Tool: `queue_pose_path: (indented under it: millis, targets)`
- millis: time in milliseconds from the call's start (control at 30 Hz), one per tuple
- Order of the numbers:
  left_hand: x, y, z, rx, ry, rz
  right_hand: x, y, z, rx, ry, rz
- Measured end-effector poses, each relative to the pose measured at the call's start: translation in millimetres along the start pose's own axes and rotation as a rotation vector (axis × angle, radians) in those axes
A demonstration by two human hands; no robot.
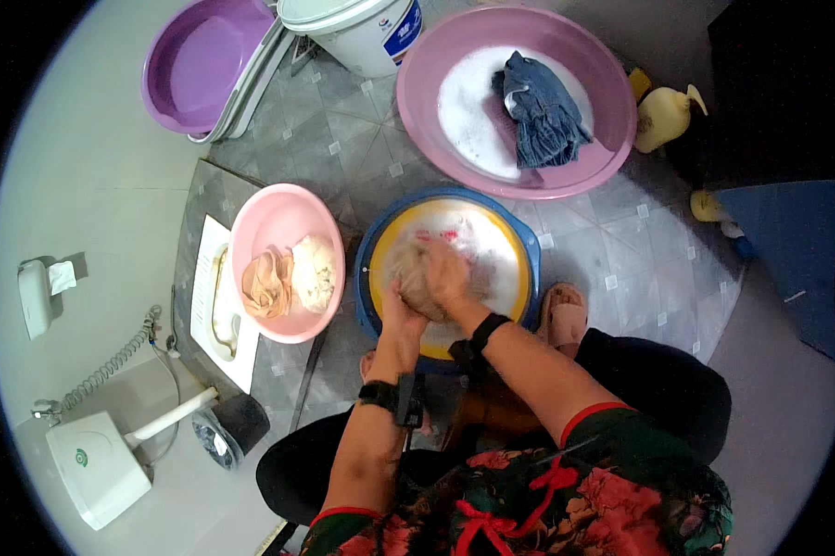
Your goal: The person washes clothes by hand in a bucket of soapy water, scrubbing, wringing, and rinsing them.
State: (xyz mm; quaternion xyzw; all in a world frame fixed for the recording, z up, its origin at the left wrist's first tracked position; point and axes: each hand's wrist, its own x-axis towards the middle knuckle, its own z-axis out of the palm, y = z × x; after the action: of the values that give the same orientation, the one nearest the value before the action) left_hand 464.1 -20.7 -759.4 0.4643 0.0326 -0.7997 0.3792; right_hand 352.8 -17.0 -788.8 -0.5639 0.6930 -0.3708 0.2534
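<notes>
Both hands are bunched around a wet beige cloth (412, 275) over a yellow basin (519, 246) of white suds. That basin sits inside a larger blue tub (533, 243). My left hand (402, 308) grips the cloth's near left side, its fingers partly hidden by the fabric. Pressed against the cloth from the right is my right hand (448, 275), closed and a little blurred. Some red marks show through the suds beyond the cloth. To the left, a pink basin (334, 320) holds a peach garment (267, 283) and a cream garment (314, 271).
A large mauve basin (612, 93) with suds and blue denim (543, 111) stands far right of centre. Beside it is a pump bottle (663, 119). A white bucket (353, 37) and purple basin (172, 107) stand at the back. The squat toilet (241, 361) lies left, partly under the pink basin.
</notes>
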Motion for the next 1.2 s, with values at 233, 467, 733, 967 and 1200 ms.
queue_pose_path:
  millis: [233, 467, 733, 967, 1200]
  targets:
    - [-10, 8, 14, 1.578, 0.500, 0.531, -7, 45, -4, -0.140, 0.168, 0.326]
    - [28, -34, -18, 2.605, 0.126, 0.588, 1, 40, -19, -0.316, -0.395, 0.409]
    - [92, 24, -32, 2.075, -0.204, -0.248, 12, 64, -21, -0.139, -0.609, 0.427]
    - [19, 44, -13, 0.352, 0.306, -0.007, -4, -41, -11, 0.090, -0.250, 0.046]
    - [-19, 59, 0, 0.279, -0.054, -0.029, -4, -134, -57, 0.420, -0.267, 0.001]
